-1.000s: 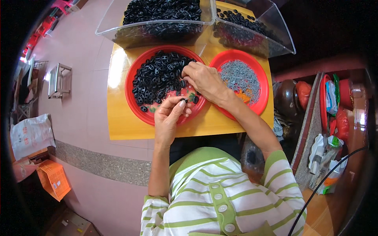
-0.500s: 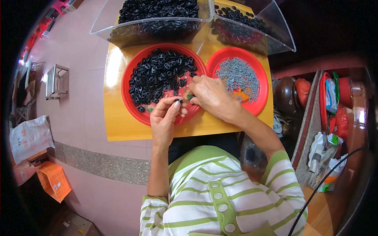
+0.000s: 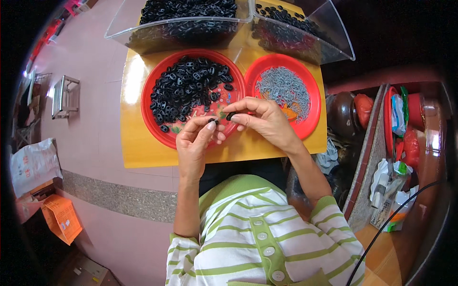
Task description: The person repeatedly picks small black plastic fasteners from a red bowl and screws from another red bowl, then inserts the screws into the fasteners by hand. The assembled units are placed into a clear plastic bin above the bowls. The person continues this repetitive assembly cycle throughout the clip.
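Between the thumb and forefinger of my left hand (image 3: 194,138) is a small black plastic piece (image 3: 213,121), mostly covered by the fingertips. My right hand (image 3: 267,120) pinches a black oval plastic piece (image 3: 231,116) a short gap to the right of it. Both hands are over the near right part of a red round tray (image 3: 148,125), which has a heap of black oval two-holed pieces (image 3: 186,86) in it. Beside it, to the right, a second red tray (image 3: 312,121) holds a pile of small grey metal pins or screws (image 3: 286,88).
Two clear plastic bins (image 3: 179,21) (image 3: 336,40) of black pieces stand at the far side of the yellow table (image 3: 143,159). A metal stool (image 3: 64,97) is on the floor at left. Jars, bags and a basket (image 3: 381,214) line the right side; a black cable (image 3: 381,233) hangs there.
My right hand has drawn back from the tray's right side and turned, now showing a black oval piece in its fingertips. My left hand keeps its pinch. The whole view has shifted slightly.
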Demonstrator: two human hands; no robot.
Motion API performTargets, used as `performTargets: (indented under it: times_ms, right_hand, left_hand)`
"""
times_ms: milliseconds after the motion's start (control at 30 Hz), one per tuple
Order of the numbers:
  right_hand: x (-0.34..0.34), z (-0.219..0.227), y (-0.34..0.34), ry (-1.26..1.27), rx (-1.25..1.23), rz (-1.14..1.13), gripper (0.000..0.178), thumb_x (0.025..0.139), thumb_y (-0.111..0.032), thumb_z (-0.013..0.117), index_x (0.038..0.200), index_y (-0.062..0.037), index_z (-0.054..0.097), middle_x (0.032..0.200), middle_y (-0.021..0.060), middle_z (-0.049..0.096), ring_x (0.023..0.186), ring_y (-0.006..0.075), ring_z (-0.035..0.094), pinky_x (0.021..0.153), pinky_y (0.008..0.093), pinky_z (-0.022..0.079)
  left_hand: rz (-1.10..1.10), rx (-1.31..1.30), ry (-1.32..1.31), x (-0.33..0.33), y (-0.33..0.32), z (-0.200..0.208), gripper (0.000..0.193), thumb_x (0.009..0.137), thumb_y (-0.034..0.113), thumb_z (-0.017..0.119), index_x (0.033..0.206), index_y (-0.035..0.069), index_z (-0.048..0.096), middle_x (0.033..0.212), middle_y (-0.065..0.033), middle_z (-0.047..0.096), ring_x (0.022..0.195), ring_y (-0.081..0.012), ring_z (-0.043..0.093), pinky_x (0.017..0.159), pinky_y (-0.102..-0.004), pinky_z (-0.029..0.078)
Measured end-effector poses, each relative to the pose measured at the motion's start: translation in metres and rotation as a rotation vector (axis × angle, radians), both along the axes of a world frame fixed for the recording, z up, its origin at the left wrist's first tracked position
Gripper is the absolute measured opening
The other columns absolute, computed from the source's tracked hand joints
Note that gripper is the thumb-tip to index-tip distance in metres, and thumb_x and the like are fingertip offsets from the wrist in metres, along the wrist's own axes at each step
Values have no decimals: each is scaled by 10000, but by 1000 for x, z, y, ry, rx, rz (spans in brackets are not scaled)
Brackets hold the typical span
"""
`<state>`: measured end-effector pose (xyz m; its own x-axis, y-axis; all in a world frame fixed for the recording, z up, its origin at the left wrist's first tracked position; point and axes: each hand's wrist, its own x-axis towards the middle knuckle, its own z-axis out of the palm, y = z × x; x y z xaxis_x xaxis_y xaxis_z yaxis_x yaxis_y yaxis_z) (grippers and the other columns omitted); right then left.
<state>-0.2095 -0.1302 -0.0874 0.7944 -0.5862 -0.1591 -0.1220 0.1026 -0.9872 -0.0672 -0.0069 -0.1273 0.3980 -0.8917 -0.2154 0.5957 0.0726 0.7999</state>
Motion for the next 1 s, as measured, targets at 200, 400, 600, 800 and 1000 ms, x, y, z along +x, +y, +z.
performTargets:
  times_ms: [200,400,600,800,1000]
  right_hand:
    - [-8,-5,7,-70,-46,-27,272,887,-75,587,1157,-58,618,980,2,636,767,46,586,665,192,486]
    - [-9,-6,17,-157,167,-78,211,903,-86,570,1104,-24,581,917,22,630,796,71,603,651,214,498]
    - [-12,-7,16,-142,166,-41,200,900,-71,582,1086,4,589,941,46,637,817,76,608,703,207,500]
    - [-12,0,17,-77,-30,-42,175,894,-69,589,1051,-1,625,944,25,630,800,73,605,696,204,500]
    - [-11,0,17,-47,-154,-54,169,886,-61,591,1037,0,638,936,33,615,770,75,602,684,202,501]
  left_hand:
    - [-62,65,-45,-6,1,8,120,892,69,576,977,-3,620,817,-82,667,663,-101,608,600,-213,471]
    - [-74,94,-79,-8,1,12,116,886,55,576,964,-15,623,810,-77,662,653,-99,598,603,-213,472]
    - [-117,119,-99,-7,3,16,112,882,48,577,955,-24,622,808,-78,659,656,-101,595,608,-217,475]
    - [-149,130,-162,-5,6,16,122,883,56,585,966,-24,622,812,-73,660,663,-96,595,611,-214,474]
    - [-143,120,-208,-5,5,18,134,890,58,584,987,-27,621,811,-67,660,667,-89,596,617,-210,477]
